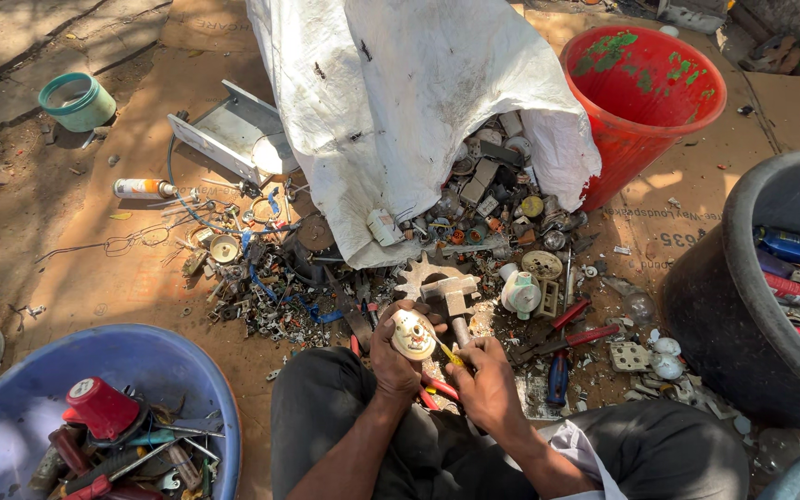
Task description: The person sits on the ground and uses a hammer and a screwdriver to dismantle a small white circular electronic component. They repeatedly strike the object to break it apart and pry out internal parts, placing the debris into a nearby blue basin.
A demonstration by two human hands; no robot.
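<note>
Hands over scrap pile, working on one round electrical fitting.
The left hand [394,359] is closed around a cream round fitting [413,334] with a dark centre hole, held above the lap; the right hand [486,387] grips a yellow-handled screwdriver [448,353] whose tip touches it. Around are one white sack [400,102], one red bucket [645,93], one blue basin [11,417] and one black tub [738,306].

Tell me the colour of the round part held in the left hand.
Cream-white round part, with a brownish centre, seen in the head view.
</note>
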